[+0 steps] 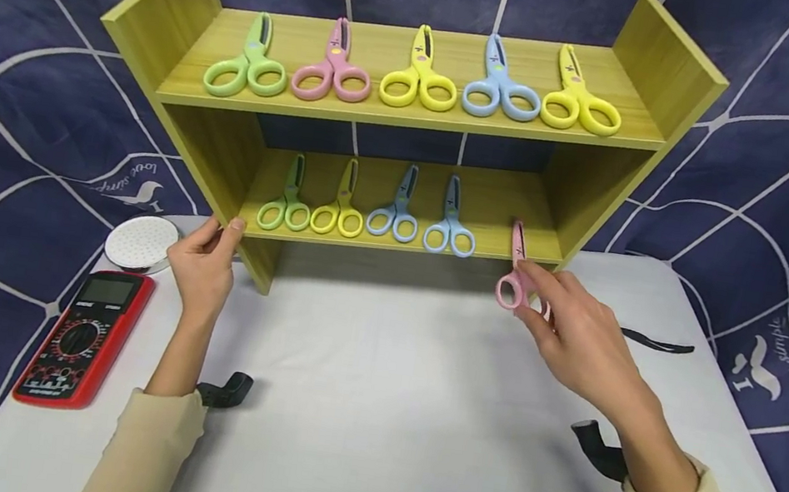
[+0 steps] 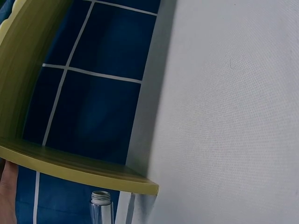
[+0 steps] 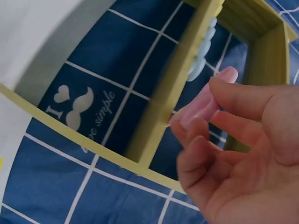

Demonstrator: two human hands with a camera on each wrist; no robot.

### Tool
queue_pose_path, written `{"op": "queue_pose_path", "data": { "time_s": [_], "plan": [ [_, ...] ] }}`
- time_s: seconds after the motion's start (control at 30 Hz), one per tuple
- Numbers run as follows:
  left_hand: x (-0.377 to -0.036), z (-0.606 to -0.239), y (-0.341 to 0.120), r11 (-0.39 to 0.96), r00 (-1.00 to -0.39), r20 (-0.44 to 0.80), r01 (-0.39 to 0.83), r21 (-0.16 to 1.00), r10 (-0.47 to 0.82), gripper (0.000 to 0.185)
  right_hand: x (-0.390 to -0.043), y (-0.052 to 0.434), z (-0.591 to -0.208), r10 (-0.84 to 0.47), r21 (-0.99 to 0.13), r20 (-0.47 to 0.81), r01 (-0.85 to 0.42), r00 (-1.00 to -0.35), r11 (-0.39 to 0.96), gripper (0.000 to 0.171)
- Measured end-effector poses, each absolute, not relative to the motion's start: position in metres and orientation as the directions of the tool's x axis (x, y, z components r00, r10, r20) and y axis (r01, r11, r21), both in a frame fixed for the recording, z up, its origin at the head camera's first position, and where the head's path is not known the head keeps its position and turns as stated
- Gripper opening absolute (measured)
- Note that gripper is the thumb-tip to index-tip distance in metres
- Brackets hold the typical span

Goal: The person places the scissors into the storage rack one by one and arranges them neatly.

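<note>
A yellow-green wooden shelf (image 1: pixel 412 118) stands on a white table (image 1: pixel 401 415). Its top board carries several coloured scissors (image 1: pixel 418 77); more scissors (image 1: pixel 369 209) lie in a row on the lower board. My right hand (image 1: pixel 565 325) pinches the handle of a pink pair of scissors (image 1: pixel 514 271), whose blade rests on the right end of the lower board. In the right wrist view my fingers (image 3: pixel 233 140) curl round the pink handle (image 3: pixel 203 105). My left hand (image 1: pixel 206 262) grips the lower board's left front corner; in the left wrist view only a sliver of my left hand (image 2: pixel 7 193) shows under the shelf edge (image 2: pixel 79 170).
A red multimeter (image 1: pixel 86 337) and a round white disc (image 1: pixel 141 241) lie at the table's left. A black strap (image 1: pixel 657 344) lies at the right. A dark blue cloth with white lines (image 1: pixel 786 208) hangs behind. A clear threaded tube (image 2: pixel 100 205) shows under the shelf.
</note>
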State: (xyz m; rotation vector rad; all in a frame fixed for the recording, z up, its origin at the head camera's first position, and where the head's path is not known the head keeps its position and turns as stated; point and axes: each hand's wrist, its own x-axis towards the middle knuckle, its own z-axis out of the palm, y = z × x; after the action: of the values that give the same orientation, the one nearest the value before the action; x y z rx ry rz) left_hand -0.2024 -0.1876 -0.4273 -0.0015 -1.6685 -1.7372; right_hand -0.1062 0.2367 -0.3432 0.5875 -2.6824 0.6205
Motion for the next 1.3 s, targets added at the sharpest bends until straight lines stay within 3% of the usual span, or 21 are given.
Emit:
{"op": "queue_pose_path", "data": {
  "time_s": [0.5, 0.7, 0.93, 1.17, 1.3],
  "plan": [
    [-0.204, -0.427, -0.183, 0.08, -0.755, 0.455, 0.477, 0.875, -0.473, 0.027, -0.142, 0.234, -0.355, -0.173, -0.336, 0.541, -0.399, -0.823, 0.853, 0.042],
    [-0.204, -0.43, -0.186, 0.052, -0.745, 0.455, 0.495, 0.867, -0.488, 0.026, -0.156, 0.234, -0.36, -0.183, -0.305, 0.549, -0.399, -0.815, 0.864, 0.035],
    [-0.206, -0.431, -0.187, 0.075, -0.744, 0.461, 0.49, 0.869, -0.484, 0.026, -0.165, 0.23, -0.357, -0.175, -0.332, 0.519, -0.386, -0.837, 0.861, 0.038],
    [-0.204, -0.429, -0.187, 0.068, -0.736, 0.462, 0.497, 0.865, -0.494, 0.025, -0.158, 0.209, -0.361, -0.215, -0.296, 0.617, -0.476, -0.757, 0.828, 0.039],
    [-0.203, -0.428, -0.186, 0.073, -0.736, 0.46, 0.493, 0.867, -0.497, 0.025, -0.158, 0.196, -0.366, -0.238, -0.302, 0.603, -0.495, -0.761, 0.815, 0.04]
  ]
}}
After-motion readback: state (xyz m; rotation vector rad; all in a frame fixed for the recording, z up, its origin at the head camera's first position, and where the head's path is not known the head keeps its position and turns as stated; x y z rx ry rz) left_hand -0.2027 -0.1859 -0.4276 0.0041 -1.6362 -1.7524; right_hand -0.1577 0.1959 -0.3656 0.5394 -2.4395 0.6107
